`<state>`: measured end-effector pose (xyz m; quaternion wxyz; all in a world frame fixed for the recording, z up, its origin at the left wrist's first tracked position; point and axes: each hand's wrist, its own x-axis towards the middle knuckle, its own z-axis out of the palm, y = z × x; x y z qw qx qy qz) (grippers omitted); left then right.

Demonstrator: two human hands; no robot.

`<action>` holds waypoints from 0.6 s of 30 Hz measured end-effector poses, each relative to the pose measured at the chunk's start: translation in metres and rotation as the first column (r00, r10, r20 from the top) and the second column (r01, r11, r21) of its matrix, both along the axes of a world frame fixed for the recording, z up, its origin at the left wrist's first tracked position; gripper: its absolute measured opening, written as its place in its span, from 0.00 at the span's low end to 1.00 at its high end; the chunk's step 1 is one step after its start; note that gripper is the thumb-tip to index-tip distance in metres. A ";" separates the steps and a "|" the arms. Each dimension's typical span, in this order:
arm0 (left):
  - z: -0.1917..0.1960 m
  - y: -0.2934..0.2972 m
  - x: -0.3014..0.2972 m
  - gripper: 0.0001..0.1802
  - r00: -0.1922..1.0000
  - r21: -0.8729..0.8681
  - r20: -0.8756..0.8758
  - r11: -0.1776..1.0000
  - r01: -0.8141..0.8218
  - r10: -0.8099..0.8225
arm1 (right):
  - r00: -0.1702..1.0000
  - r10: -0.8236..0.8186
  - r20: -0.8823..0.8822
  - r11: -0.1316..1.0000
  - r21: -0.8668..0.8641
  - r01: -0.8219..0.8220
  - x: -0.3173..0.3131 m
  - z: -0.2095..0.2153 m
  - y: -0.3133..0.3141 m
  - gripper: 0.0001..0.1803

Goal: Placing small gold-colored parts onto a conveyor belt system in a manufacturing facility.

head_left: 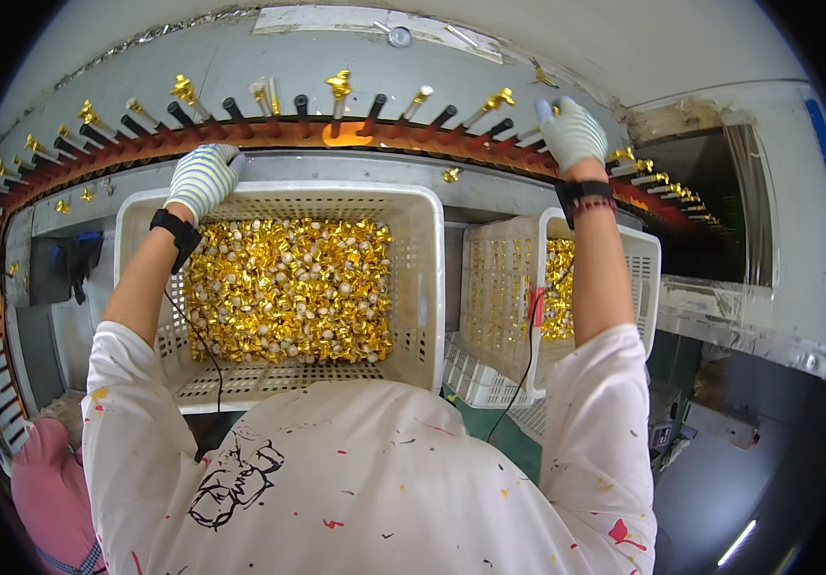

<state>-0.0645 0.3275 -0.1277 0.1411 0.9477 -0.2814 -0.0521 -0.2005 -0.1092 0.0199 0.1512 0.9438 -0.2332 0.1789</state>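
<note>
My left hand [204, 182], in a striped glove with grey fingertips, is at the back left rim of a white plastic crate [423, 287], near the row of rods. Its fingers are curled in, and anything inside them is hidden. On the right, my right hand [576, 136] in a matching glove is among the rods, fingers bent and close together; I cannot make out what they hold. Small shiny gold-coloured fittings [288, 287] with whitish round parts fill the crate below my left hand. Another gold fitting [339, 84] sits on top of an upright rod.
Black and pale rods stand along a curved slot [346, 134] that glows orange. A loose gold piece [451, 174] lies on the grey ledge. A second white crate [499, 287] with gold pieces stands at the right. A person in pink [49, 489] is at lower left.
</note>
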 end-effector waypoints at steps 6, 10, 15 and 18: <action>0.001 -0.001 -0.002 0.17 0.999 0.045 -0.035 0.999 -0.023 0.025 | 0.981 0.080 0.178 0.997 -0.033 -0.076 -0.030 -0.050 0.041 0.12; 0.000 0.013 -0.004 0.17 0.998 0.025 -0.004 0.998 -0.063 0.063 | 0.944 0.315 0.094 0.885 0.331 -0.328 -0.102 -0.060 0.146 0.12; 0.003 0.013 -0.005 0.16 0.998 0.042 -0.041 0.998 -0.049 0.051 | 0.903 0.426 0.045 0.628 0.704 -0.331 -0.122 -0.047 0.156 0.22; -0.006 0.004 0.001 0.16 0.999 0.063 0.037 0.998 -0.002 -0.001 | 0.877 0.331 0.349 0.929 0.042 -0.368 -0.086 -0.034 0.042 0.22</action>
